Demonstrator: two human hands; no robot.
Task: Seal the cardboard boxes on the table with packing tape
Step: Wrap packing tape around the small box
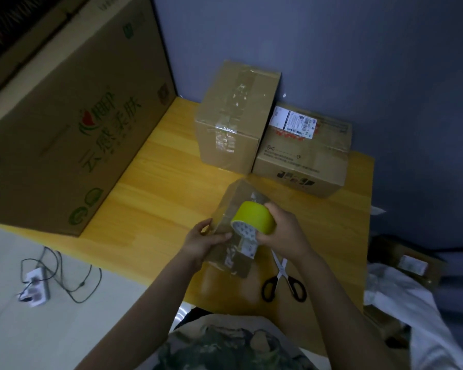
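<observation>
The small brown cardboard box (225, 209), glossy with clear tape, was held tilted over the yellow wooden counter (158, 188). The left hand (201, 244) gripped its side, fingers (204, 226) curled. The right hand (281, 231) clasped the yellow tape roll (253, 216) against its top. Probably light, stiff and slippery; best held by the edges.

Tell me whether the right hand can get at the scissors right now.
Probably not at once: the right hand grips the tape roll. The scissors lie uncovered on the table just beside it.

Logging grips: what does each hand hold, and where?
The left hand grips the small box by its left side; the right hand holds the tape roll round its outer rim.
</observation>
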